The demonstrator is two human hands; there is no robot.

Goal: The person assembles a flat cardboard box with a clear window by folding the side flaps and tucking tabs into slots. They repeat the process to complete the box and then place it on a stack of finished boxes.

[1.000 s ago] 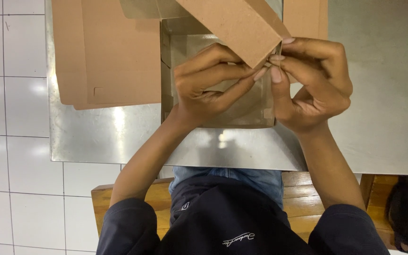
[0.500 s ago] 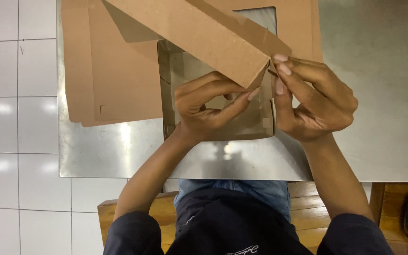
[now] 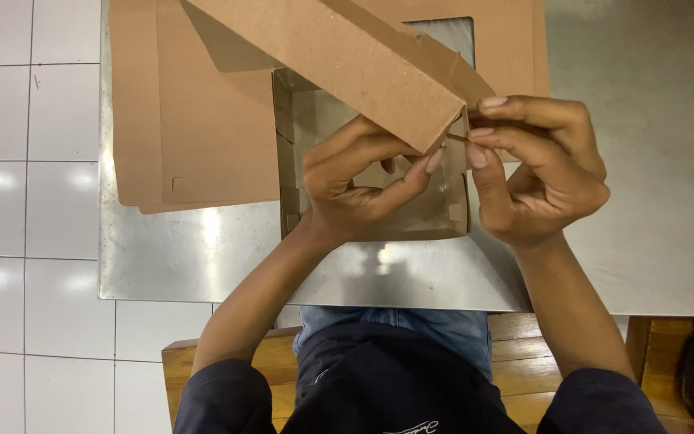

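Note:
A brown cardboard box [image 3: 363,64] is held tilted over the metal table [image 3: 644,201], its long folded wall slanting from upper left to lower right. My left hand [image 3: 363,181] pinches the lower corner of that wall from inside the box. My right hand [image 3: 536,165] pinches the same corner from the right, fingertips on a small flap. The box's open tray part [image 3: 443,217] lies under my left hand.
A stack of flat brown cardboard blanks [image 3: 194,137] lies on the table to the left and behind the box. White floor tiles [image 3: 26,201] are at left. A wooden bench [image 3: 524,329] is under me, below the table edge.
The view has shifted so the box and both hands sit slightly lower in the frame. The hands keep their pinch on the corner.

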